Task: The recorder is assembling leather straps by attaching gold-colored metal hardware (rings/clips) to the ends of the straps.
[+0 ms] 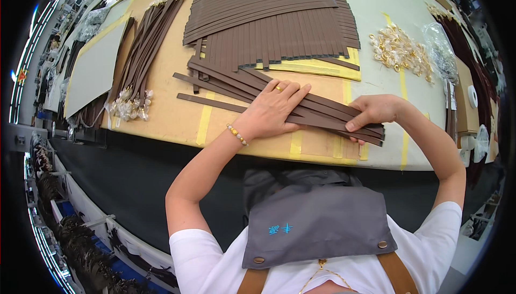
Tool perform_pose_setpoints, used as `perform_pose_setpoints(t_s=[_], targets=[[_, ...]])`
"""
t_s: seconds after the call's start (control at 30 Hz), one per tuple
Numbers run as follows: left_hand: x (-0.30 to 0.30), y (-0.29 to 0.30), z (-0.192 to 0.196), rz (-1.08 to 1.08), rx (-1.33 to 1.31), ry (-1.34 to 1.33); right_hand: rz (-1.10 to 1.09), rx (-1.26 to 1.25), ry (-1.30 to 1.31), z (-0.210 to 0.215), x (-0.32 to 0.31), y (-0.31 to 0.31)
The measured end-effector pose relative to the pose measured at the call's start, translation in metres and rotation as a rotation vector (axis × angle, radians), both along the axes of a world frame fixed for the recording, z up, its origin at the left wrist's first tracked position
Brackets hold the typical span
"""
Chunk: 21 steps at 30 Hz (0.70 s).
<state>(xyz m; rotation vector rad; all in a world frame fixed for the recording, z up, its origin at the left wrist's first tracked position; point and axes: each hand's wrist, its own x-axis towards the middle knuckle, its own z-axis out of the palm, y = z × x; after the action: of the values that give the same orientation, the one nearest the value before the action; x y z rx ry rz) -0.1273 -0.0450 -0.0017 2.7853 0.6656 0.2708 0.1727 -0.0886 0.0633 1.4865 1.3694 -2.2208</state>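
A loose bundle of flat brown straps [328, 112] lies slantwise near the table's front edge. My left hand [273, 108] rests palm down across its middle, fingers stretched out and lying on the straps. At the bundle's right end my right hand [371, 114] grips the straps, thumb on top and fingers partly hidden underneath. One strap [209, 102] sticks out to the left, apart from the others. Behind my hands lies a broad stack of similar brown straps [263, 9], layered in two directions on yellow-taped board.
At the left lies a bunch of brown straps with wrapped metal ends [148, 52], beside a grey board [97, 73]. To the right are a pile of gold-coloured hardware in clear wrapping [400, 49], a clear plastic bag [441, 46] and a cardboard box [466, 95].
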Motion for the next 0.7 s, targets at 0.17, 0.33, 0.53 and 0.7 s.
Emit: perform_pose_setpoints(t_s=[0.17, 0.33, 0.53, 0.7], targets=[[-0.05, -0.007, -0.011, 0.094, 0.068, 0.006, 0.041, -0.11, -0.114, 0.018, 0.046, -0.021], [-0.085, -0.02, -0.003, 0.21, 0.046, 0.1, 0.069, -0.172, -0.159, -0.004, 0.093, -0.024], [-0.114, -0.007, -0.006, 0.368, 0.09, 0.185, 0.096, -0.073, -0.108, -0.022, 0.057, 0.009], [-0.117, -0.005, -0.004, 0.361, 0.106, 0.219, 0.503, 0.66, -0.805, 0.028, 0.02, 0.02]])
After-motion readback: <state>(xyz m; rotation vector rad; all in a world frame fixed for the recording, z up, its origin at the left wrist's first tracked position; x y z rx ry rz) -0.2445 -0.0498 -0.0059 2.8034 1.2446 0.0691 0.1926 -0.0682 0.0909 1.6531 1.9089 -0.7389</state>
